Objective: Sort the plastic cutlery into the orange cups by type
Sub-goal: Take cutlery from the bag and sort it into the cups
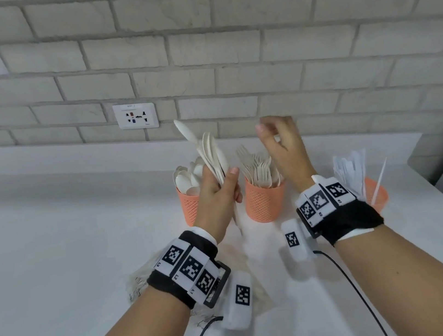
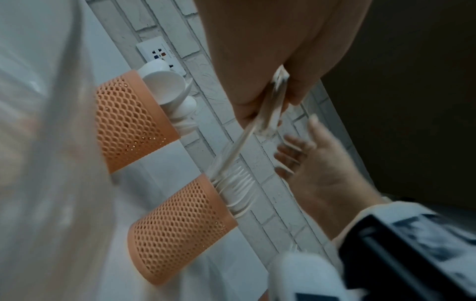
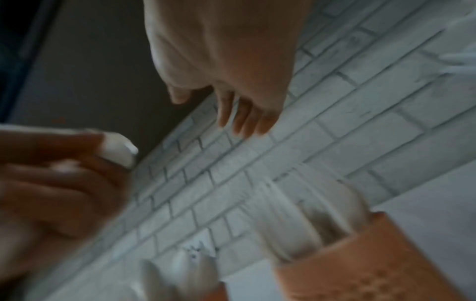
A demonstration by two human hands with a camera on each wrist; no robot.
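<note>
My left hand (image 1: 217,188) grips a bundle of white plastic cutlery (image 1: 209,152), a knife tip and spoon bowls fanning upward, above the left orange mesh cup (image 1: 190,207) full of spoons. The middle orange cup (image 1: 264,201) holds forks. My right hand (image 1: 283,147) hovers empty over the fork cup, fingers loosely bent. A third orange cup (image 1: 378,196) at the right, half hidden by my right wrist, holds knives. In the left wrist view the bundle (image 2: 270,110) sits in my left hand (image 2: 262,87), with both cups (image 2: 131,120) below. The right wrist view is blurred; my right hand (image 3: 226,85) holds nothing.
A grey-white brick wall with a power socket (image 1: 136,115) stands just behind the cups. The white countertop (image 1: 54,250) ends at an edge on the right. Crumpled clear plastic wrapping (image 1: 140,283) lies under my left wrist. Cables trail from both wrist bands.
</note>
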